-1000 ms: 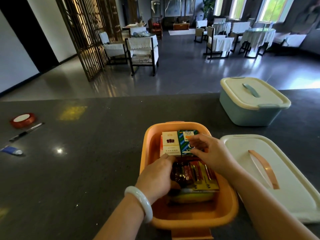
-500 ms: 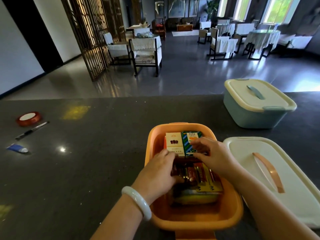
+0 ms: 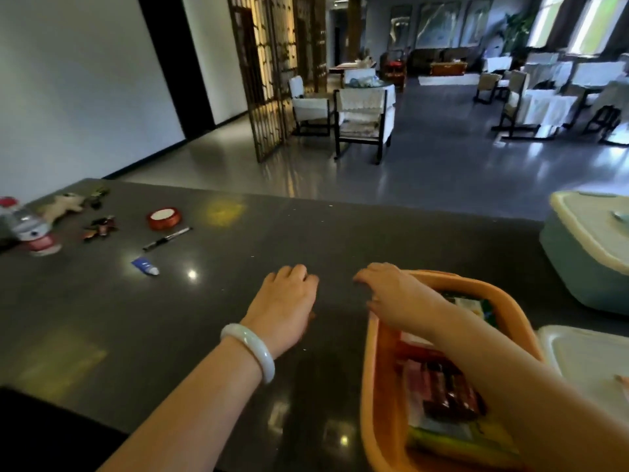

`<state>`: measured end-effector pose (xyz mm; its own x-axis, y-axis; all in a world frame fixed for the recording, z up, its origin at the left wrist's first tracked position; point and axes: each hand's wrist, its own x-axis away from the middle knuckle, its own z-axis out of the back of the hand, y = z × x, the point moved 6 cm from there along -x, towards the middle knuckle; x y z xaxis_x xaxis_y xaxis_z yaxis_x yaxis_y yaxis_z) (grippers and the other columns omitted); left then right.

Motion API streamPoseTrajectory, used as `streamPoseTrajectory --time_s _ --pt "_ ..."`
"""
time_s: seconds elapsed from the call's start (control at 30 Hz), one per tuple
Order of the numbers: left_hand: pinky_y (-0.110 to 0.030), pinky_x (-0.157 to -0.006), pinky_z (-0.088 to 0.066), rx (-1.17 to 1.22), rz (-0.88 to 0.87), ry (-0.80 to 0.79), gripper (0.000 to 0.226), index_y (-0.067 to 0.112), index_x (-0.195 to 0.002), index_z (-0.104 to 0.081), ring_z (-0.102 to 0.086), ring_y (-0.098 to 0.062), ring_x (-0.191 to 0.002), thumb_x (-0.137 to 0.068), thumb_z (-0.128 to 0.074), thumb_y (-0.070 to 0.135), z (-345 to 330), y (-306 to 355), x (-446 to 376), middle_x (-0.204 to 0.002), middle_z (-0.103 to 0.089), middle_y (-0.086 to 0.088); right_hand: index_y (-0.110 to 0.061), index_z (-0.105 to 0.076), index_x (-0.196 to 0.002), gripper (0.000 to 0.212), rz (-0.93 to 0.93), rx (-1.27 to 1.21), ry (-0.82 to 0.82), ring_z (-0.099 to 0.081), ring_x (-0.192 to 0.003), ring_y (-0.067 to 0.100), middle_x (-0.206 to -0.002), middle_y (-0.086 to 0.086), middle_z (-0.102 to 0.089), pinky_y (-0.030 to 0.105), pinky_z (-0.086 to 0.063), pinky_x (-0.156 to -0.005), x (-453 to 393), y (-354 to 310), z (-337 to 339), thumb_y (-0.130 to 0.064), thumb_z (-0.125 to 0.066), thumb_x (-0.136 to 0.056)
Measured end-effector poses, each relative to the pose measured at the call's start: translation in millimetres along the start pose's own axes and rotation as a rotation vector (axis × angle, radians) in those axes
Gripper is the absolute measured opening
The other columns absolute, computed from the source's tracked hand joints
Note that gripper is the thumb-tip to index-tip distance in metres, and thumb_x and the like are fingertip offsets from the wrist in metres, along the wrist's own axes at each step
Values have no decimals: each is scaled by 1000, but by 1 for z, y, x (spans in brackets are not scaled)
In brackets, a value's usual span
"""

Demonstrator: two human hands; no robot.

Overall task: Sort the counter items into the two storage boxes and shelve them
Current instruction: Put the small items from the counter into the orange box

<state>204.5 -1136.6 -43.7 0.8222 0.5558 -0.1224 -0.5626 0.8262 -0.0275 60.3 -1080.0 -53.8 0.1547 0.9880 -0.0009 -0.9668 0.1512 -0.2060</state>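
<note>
An open orange box (image 3: 377, 386) sits at the lower right of the dark counter (image 3: 211, 318), filled with small packets and a battery pack (image 3: 442, 390). My left hand (image 3: 289, 301), with a pale bangle on the wrist, hovers over the counter left of the box, fingers loosely curled and empty. My right hand (image 3: 391, 294) reaches leftward over the box's far left rim, also empty. The box's cream lid (image 3: 585, 362) lies to its right. A closed teal box (image 3: 585, 267) stands at the far right.
On the left of the counter lie a red tape roll (image 3: 164, 218), a black pen (image 3: 166, 238), a small blue tube (image 3: 145, 266), a plush toy (image 3: 63, 204), dark small trinkets (image 3: 99, 228) and a plastic bottle (image 3: 29, 226). Beyond the counter is a dining hall.
Both hands have come out of the orange box and moved left over the counter. The view has swung left, bringing more items on the counter's left into sight.
</note>
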Motion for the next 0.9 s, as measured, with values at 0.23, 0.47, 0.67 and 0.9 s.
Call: streamPoseTrajectory --time_s 0.23,0.47,0.67,0.9 --pt "-40 -104 -38 -166 185 -149 51 15 -136 -46 -43 -26 -125 -91 -62 31 -8 -113 18 -134 -44 -6 -19 -46 -135 48 132 26 -175 -48 -121 24 -134 4 -47 38 -43 -100 -98 -80 -32 -18 -60 -89" --pt "-40 -100 -37 -168 295 -216 47 14 -130 -49 -45 -27 -123 -91 -61 36 -23 -247 28 -131 -47 -8 -17 -45 -135 47 188 19 -258 -48 -120 26 -134 6 -47 41 -44 -98 -198 -177 -66 -15 -58 -90" --pt "-41 -106 -36 -83 379 -249 51 14 -136 -47 -40 -29 -130 -93 -57 39 -42 -378 36 -138 -43 -9 -21 -44 -137 55 182 -75 -305 -50 -120 20 -135 2 -48 32 -43 -97 -293 -251 -99 -23 -66 -86" --pt "-38 -103 -38 89 412 -267 55 15 -143 -38 -42 -26 -126 -95 -56 34 -85 -488 31 -137 -40 -8 -25 -46 -134 56 68 -169 -319 -52 -113 14 -132 -2 -49 25 -42 -89 -381 -291 -144 -27 -70 -84"
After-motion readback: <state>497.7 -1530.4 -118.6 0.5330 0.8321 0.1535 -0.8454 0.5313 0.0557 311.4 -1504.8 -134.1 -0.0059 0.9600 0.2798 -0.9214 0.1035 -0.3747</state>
